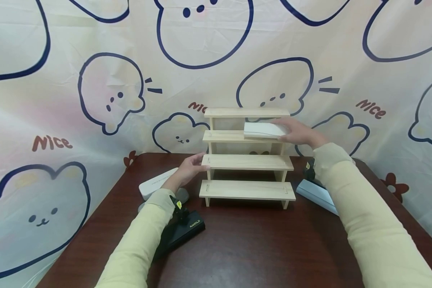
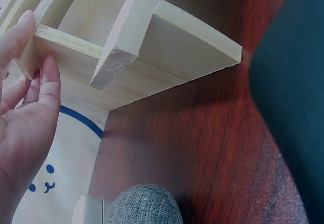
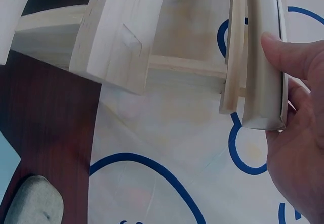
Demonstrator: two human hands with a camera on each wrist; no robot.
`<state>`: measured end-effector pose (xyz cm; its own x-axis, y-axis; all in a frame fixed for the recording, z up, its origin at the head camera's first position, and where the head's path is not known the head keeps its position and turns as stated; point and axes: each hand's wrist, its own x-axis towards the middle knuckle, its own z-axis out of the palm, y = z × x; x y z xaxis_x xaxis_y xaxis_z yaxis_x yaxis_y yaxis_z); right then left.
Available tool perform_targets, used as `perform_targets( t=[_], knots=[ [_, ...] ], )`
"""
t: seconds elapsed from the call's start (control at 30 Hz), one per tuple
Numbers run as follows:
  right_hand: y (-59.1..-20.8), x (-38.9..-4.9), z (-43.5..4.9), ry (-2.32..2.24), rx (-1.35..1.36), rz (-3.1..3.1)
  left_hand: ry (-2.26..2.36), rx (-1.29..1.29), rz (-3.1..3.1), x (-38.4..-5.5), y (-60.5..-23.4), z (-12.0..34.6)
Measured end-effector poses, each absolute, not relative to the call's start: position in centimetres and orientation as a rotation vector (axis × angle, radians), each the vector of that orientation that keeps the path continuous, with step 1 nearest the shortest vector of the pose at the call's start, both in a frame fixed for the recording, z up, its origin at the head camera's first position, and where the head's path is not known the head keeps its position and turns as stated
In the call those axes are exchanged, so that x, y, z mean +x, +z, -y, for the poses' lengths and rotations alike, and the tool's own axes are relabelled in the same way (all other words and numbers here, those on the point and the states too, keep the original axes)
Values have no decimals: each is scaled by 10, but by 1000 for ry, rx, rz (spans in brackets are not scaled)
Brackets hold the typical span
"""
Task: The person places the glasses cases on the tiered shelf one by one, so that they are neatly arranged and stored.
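A pale wooden step shelf (image 1: 248, 162) with tiers of boards stands on the table. My left hand (image 1: 188, 171) is at its left side; in the left wrist view the thumb and fingers (image 2: 49, 80) pinch the end of one board. My right hand (image 1: 302, 132) grips the right end of a long white case (image 1: 263, 130), thumb on one face and fingers behind. The case lies level over the second board from the top. A thin gap shows between case (image 3: 263, 57) and board in the right wrist view; whether they touch elsewhere I cannot tell.
Left of the shelf lie a white box (image 1: 155, 184), a grey rounded fabric-like item (image 2: 146, 206) and a black box (image 1: 187, 232) with gold lettering. To the right are a light blue case (image 1: 317, 196) and a grey rounded item (image 3: 34, 201). A printed cloth (image 1: 187, 88) hangs behind.
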<state>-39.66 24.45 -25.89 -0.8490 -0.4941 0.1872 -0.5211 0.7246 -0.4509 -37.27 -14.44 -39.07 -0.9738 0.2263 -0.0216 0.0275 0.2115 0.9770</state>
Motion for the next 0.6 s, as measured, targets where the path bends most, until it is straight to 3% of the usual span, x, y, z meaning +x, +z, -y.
perform_targets(
  t=[0.6],
  knots=[
    [-266, -403, -244, 797, 802, 2921, 1854, 228, -2312, -372, -391, 145]
  ],
)
